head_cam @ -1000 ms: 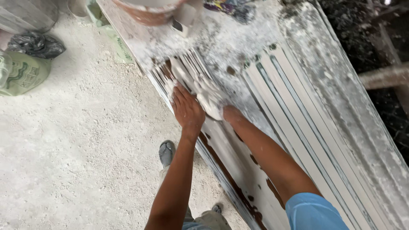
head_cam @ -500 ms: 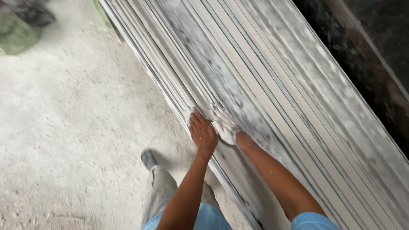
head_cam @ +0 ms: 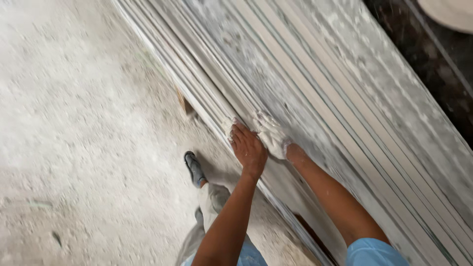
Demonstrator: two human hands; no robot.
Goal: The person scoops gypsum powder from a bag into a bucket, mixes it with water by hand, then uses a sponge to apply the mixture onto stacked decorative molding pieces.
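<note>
My left hand (head_cam: 248, 147) lies flat, fingers together, on the near edge of a long white moulded strip (head_cam: 315, 83) covered in wet plaster. My right hand (head_cam: 272, 136), coated in white plaster, presses on the strip just beside the left one. Both hands touch the strip's ridged surface; neither one grips anything. The strip runs diagonally from the upper left to the lower right, with several parallel grooves along it.
A dusty concrete floor (head_cam: 84, 148) fills the left side. My foot in a grey sandal (head_cam: 194, 168) stands close to the bench's edge. A dark gap (head_cam: 423, 64) and a pale round object (head_cam: 451, 12) lie beyond the strip at the upper right.
Both hands have slid along the strip, away from the bucket and bags seen at the far end, which have gone out of view. My body has stepped along with them.
</note>
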